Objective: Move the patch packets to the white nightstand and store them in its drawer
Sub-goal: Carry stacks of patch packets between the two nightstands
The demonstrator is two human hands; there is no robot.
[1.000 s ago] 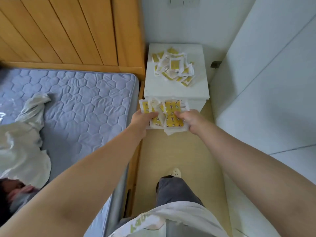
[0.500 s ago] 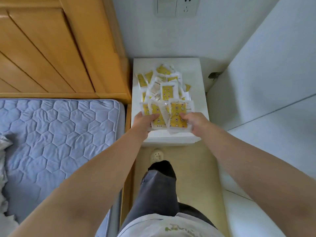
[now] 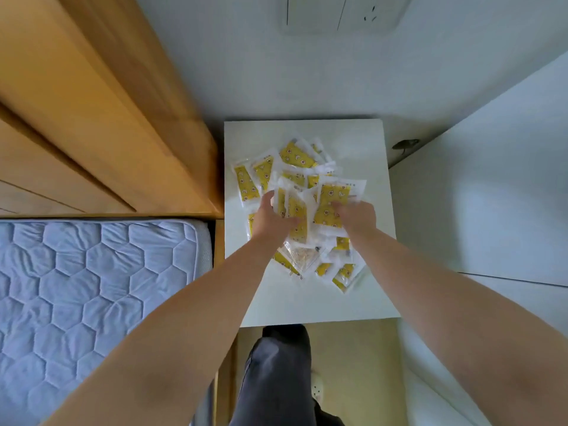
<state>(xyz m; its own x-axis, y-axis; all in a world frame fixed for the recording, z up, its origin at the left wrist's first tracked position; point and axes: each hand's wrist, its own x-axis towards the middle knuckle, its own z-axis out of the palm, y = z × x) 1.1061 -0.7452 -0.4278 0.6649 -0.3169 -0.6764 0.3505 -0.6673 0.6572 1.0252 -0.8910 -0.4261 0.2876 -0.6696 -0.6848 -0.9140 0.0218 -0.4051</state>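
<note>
Head view, the only one. Looking straight down on the white nightstand (image 3: 362, 296), centre of frame, wedged between the wooden headboard (image 3: 107, 118) on the left and a white wall panel (image 3: 491, 195) on the right. Gripping a fanned bundle of patch packets (image 3: 330, 207) from both sides: left hand (image 3: 273, 216) curled round the left edge, right hand (image 3: 358, 215) pinching the right edge. Held with the long sides roughly up-down in frame, right over the loose pile (image 3: 295, 158) spread across the top. Can't tell if it's touching or just above.

No drawer in sight. Guessing it's in the front face, under the top's lower edge, so toward the bottom of the frame from both grips. About equally near for either hand. Probably means dropping the bundle first to free one for the pull.
</note>
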